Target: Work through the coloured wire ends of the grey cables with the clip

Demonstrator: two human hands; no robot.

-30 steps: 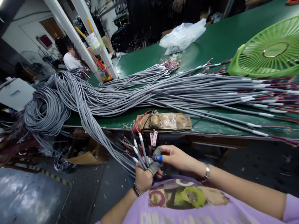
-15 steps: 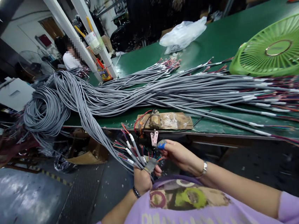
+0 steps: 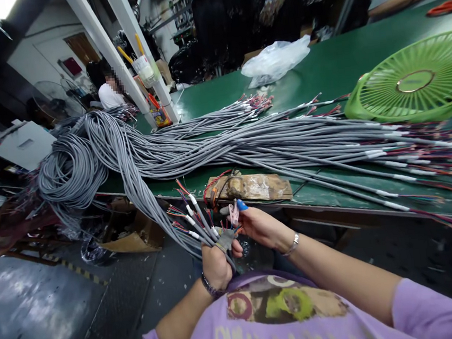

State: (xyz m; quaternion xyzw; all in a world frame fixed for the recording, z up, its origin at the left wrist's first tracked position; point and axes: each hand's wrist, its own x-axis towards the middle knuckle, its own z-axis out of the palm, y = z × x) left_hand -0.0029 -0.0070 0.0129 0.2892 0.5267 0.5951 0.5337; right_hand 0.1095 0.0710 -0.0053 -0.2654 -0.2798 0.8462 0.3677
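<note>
My left hand [image 3: 216, 266] is closed around several grey cables [image 3: 206, 226] near their ends, where white sleeves and thin coloured wires fan out. Its thumb has a grey wrap [image 3: 225, 240] and presses on the bundle. Just to the right, my right hand [image 3: 262, 226] pinches a small pink clip [image 3: 234, 214] at the bench edge. A blue cover [image 3: 241, 205] sits on one of its fingertips. Orange wire ends show between the two hands; which fingers touch them I cannot tell.
A wooden block [image 3: 257, 186] with wires lies at the front of the green bench [image 3: 342, 46]. Behind it stretches a thick pile of grey cables [image 3: 192, 154]. A green fan [image 3: 413, 82] stands right, a plastic bag [image 3: 275, 62] farther back. A cardboard box [image 3: 133, 242] is below left.
My right hand has moved slightly left and up, from beside the pink clip onto it. My left hand still holds the cables, slightly higher in view.
</note>
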